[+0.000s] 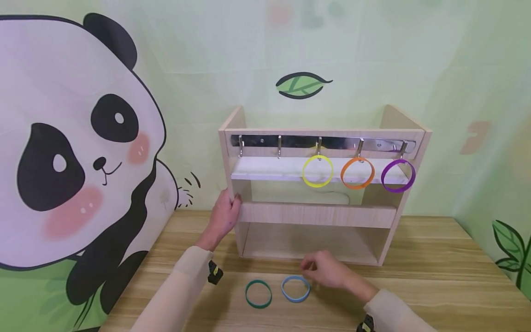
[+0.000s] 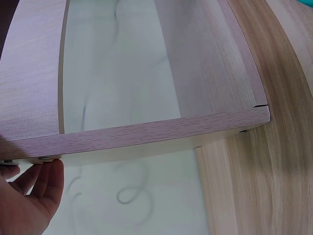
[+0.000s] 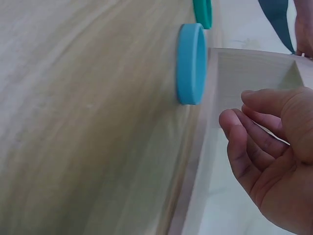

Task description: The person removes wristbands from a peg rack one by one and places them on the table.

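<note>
A light wooden shelf rack (image 1: 317,214) stands on the table, with a metal hook strip (image 1: 298,142) across its top. My left hand (image 1: 226,213) grips the rack's left side panel (image 2: 146,137), its fingers against the panel in the left wrist view. My right hand (image 1: 327,269) hovers just right of a blue wristband (image 1: 296,289), fingers loosely bent and nothing between them. That band (image 3: 190,63) lies flat on the table, a green wristband (image 1: 258,294) to its left. Yellow (image 1: 317,171), orange (image 1: 357,173) and purple (image 1: 398,176) wristbands hang from the middle and right hooks.
The two left hooks (image 1: 279,146) carry no band. A wood-grain table (image 1: 448,276) extends to both sides of the rack. Behind it hangs a pale green backdrop (image 1: 199,92) with a printed panda (image 1: 83,138) on the left.
</note>
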A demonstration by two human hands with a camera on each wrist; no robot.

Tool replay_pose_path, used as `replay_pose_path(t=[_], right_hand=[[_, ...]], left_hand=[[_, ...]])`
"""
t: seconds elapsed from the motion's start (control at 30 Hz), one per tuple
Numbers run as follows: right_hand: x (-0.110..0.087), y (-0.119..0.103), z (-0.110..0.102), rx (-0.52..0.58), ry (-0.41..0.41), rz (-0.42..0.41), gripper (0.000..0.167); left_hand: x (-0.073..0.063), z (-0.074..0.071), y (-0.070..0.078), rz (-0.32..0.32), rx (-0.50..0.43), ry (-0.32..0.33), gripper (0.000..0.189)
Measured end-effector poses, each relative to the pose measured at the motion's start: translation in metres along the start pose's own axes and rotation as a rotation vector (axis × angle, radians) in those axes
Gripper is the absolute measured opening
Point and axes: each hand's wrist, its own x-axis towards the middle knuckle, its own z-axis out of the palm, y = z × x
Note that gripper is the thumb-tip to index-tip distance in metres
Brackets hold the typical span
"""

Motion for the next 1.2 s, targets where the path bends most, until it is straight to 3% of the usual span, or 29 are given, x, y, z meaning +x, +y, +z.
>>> replay_pose_path(t=[0.6,1.0,1.2], right_hand=[[-0.005,-0.046,-0.042,-0.069,0.215,-0.122,0.004],[-0.011,-0.077,-0.08,-0.188,0.294,-0.148,0.007],[-0.011,-0.085,-0.1,-0.251,0.386,-0.181,0.008]], left_hand=[[0.0,-0.001,0.001,0.012,-0.021,-0.001,0.042],[0.001,0.001,-0.002,0.025,-0.03,0.003,0.039],[0.001,0.0,0.0,0.038,-0.025,0.006,0.041]])
